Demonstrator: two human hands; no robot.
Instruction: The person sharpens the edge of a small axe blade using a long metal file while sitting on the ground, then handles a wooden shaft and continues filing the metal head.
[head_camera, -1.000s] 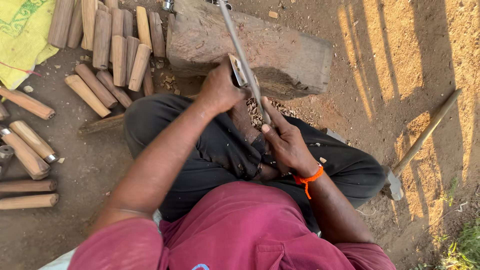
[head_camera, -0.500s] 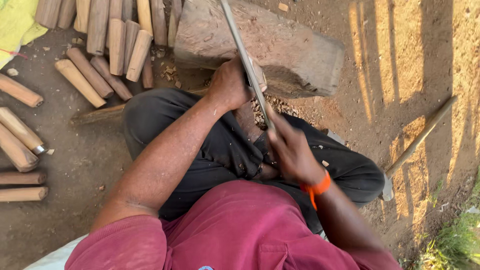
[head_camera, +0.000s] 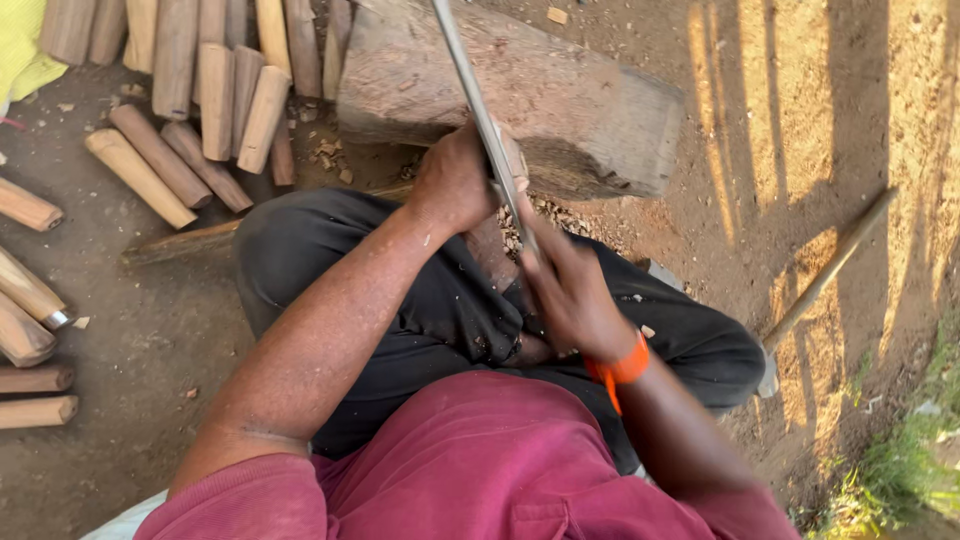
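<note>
Left hand (head_camera: 455, 185) clamps the workpiece (head_camera: 490, 245) against the block (head_camera: 560, 100) at 12 o'clock, right hand (head_camera: 570, 295) grips the blade (head_camera: 480, 110); strokes are best kept short, away from fingers.

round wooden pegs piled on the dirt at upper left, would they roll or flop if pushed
The light brown round wooden pegs look stiff, being solid turned wood. Their cylindrical shape suggests they would roll sideways if nudged, though the rough brown dirt ground and neighbouring pegs would probably stop them soon.
</note>
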